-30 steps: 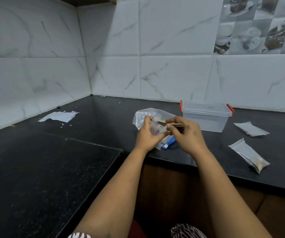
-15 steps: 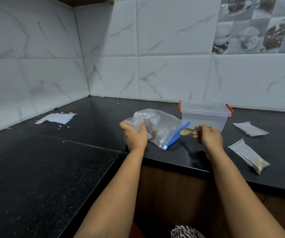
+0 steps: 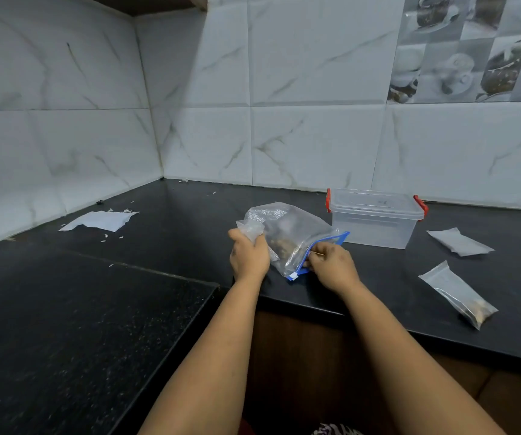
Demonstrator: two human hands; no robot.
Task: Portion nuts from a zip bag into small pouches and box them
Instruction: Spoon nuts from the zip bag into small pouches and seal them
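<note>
zip bag point(image 3: 297, 233): clear, blue zip edge, nuts inside, lying on my counter, mouth towards my right.
small pouch point(image 3: 250, 229): clear, crumpled in my left fist.
filled pouch point(image 3: 458, 293): flat, far right.
box point(image 3: 375, 216): clear, lid on, red clips, behind the bag.

Countertop point(image 3: 165, 246): black, speckled stone, L-shaped, running into the corner; a seam crosses its near left section. Paper point(image 3: 102, 219): white torn sheet lying flat on the left part of the counter, near the wall, with small white scraps point(image 3: 113, 237) scattered just beside it. Wall tiles point(image 3: 309, 142): white marble-pattern. Picture tiles point(image 3: 472, 58): grey, cups and saucers, upper right. Cabinet front point(image 3: 309, 356): brown, below counter edge.
</note>
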